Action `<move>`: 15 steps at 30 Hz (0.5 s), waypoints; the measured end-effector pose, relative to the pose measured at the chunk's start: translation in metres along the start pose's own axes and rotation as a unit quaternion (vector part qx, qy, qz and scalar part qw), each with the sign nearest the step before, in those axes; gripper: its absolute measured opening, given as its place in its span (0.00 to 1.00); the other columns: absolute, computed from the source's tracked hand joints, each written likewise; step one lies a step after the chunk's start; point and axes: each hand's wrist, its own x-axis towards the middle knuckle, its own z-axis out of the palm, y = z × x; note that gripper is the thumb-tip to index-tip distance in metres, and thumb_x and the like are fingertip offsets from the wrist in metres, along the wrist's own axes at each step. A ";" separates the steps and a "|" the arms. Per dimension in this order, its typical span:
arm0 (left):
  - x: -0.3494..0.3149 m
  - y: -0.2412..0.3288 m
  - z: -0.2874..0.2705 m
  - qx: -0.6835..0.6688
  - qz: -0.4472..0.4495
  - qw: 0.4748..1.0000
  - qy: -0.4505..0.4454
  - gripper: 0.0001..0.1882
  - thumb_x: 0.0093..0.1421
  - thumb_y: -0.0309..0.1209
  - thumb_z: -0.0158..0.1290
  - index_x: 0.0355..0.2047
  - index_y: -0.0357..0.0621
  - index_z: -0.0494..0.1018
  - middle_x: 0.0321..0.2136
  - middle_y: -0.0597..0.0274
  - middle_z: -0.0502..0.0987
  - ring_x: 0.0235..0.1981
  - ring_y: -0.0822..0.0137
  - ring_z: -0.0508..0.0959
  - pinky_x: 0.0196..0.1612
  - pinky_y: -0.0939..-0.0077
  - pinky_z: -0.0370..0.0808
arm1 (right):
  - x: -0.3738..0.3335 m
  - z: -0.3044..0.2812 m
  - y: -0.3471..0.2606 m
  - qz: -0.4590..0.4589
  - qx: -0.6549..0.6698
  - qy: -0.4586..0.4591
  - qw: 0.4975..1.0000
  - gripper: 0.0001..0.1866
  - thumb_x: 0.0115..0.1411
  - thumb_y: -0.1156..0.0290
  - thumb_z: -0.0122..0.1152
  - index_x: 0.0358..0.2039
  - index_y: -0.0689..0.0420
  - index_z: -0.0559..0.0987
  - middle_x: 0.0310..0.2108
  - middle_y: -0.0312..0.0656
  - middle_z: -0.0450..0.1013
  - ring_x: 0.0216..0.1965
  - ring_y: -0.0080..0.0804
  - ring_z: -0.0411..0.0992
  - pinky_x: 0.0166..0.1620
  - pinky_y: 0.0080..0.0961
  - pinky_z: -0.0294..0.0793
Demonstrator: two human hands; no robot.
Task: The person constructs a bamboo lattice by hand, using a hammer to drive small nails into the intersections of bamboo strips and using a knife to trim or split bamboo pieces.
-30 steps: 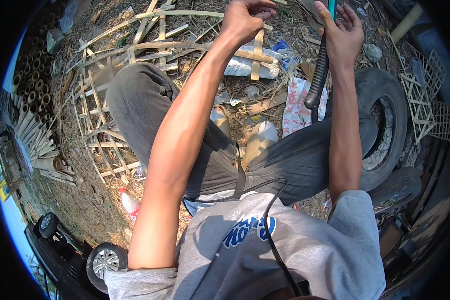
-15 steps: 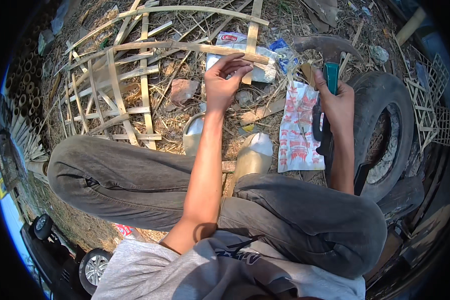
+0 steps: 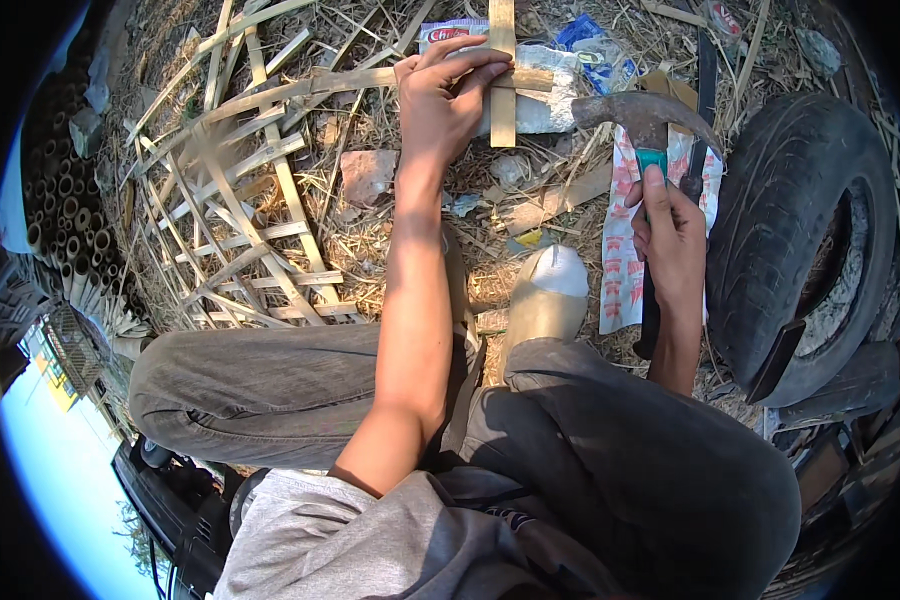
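Observation:
My left hand (image 3: 440,105) lies over a long curved bamboo strip (image 3: 355,80). Its thumb and fingers pinch together where that strip meets a crosswise bamboo strip (image 3: 502,125); whatever sits between the fingertips is too small to make out. Beneath the crossing is a pale stone block (image 3: 550,100). In my right hand (image 3: 672,235) is a claw hammer (image 3: 642,112) with a green and black handle, gripped with the thumb along it. The hammer head hovers to the right of the crossing, apart from the strips. The strips belong to a bamboo lattice (image 3: 298,200) on the left.
A worn tyre (image 3: 770,220) is at the right. Beside my right hand lies a red-and-white printed wrapper (image 3: 620,285). A reddish brick piece (image 3: 367,177) rests on the straw-strewn ground. Cut bamboo poles (image 3: 70,235) are stacked at far left. My feet are close below the work.
My left fingers have come down from above the strip and closed at the crossing. The hammer has shifted nearer to me relative to the crossing. The head view has moved too.

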 end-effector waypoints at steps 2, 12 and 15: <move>0.001 -0.005 0.003 -0.001 0.018 1.000 -0.001 0.07 0.59 0.26 0.64 0.38 0.48 0.87 0.46 0.61 0.84 0.47 0.66 0.83 0.52 0.73 0.77 | -0.001 0.000 0.000 0.005 0.007 -0.002 1.000 0.26 0.71 0.47 0.57 0.27 0.58 0.78 0.17 0.25 0.61 0.19 0.11 0.55 0.23 0.18 0.49; -0.002 -0.007 -0.005 0.012 0.023 0.999 -0.032 0.07 0.61 0.27 0.63 0.39 0.48 0.87 0.42 0.64 0.86 0.46 0.68 0.82 0.53 0.74 0.72 | 0.005 0.002 0.006 0.026 0.045 0.002 0.999 0.24 0.71 0.47 0.58 0.29 0.55 0.78 0.18 0.24 0.62 0.17 0.10 0.54 0.20 0.16 0.49; -0.002 -0.006 -0.001 0.014 0.028 0.999 -0.020 0.06 0.61 0.28 0.63 0.38 0.48 0.87 0.39 0.65 0.86 0.45 0.69 0.82 0.52 0.74 0.70 | 0.004 0.001 0.006 0.021 0.044 0.007 0.999 0.24 0.71 0.46 0.58 0.29 0.55 0.78 0.18 0.25 0.63 0.17 0.10 0.55 0.20 0.15 0.50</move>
